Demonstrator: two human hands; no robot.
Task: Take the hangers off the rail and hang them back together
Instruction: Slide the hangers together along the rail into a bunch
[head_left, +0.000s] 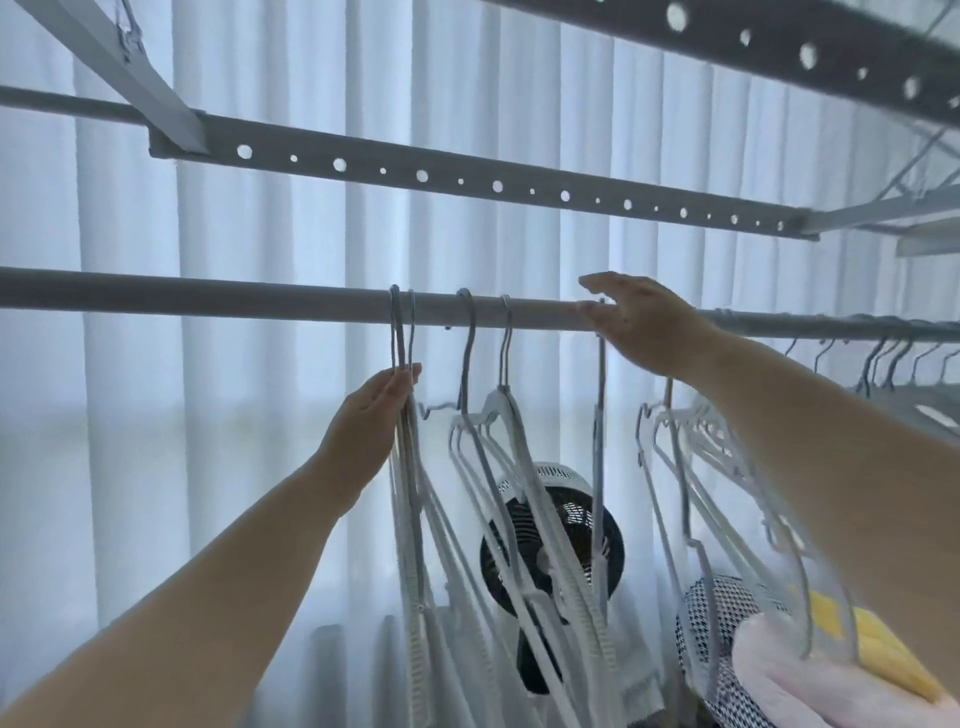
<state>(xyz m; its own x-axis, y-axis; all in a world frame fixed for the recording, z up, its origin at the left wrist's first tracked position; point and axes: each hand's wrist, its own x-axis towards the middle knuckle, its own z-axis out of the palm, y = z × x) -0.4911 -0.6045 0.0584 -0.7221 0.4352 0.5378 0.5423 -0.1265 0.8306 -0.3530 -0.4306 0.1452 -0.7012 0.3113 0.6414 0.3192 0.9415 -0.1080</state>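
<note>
**Work at the clothes rail (208, 299)**

A person's left hand (371, 410) pinches a pair of hangers (411, 561) at the necks. Thumb and fingers are closed round the wire just below the two hooks, which sit over the rail. The right hand (644, 327) reaches the rail further along, with its fingers stretched out, parted from the thumb and gripping nothing. The fingertips touch the bar beside the hook of a single hanger (600, 441).

Between the two hands, two more hangers (505, 358) hang from the rail, slightly apart. Another bunch (675, 452) dangles below the right wrist; the arm hides what carries it. A crowded row of hooks (883, 358) fills the rail's right end.

A perforated bar (467, 179) runs above, and a white curtain (260, 441) hangs behind. A black fan (561, 525) shows through the hangers. At lower right lie a pink cloth (789, 675), a yellow cloth (872, 644) and a black-and-white checked item (711, 613).
</note>
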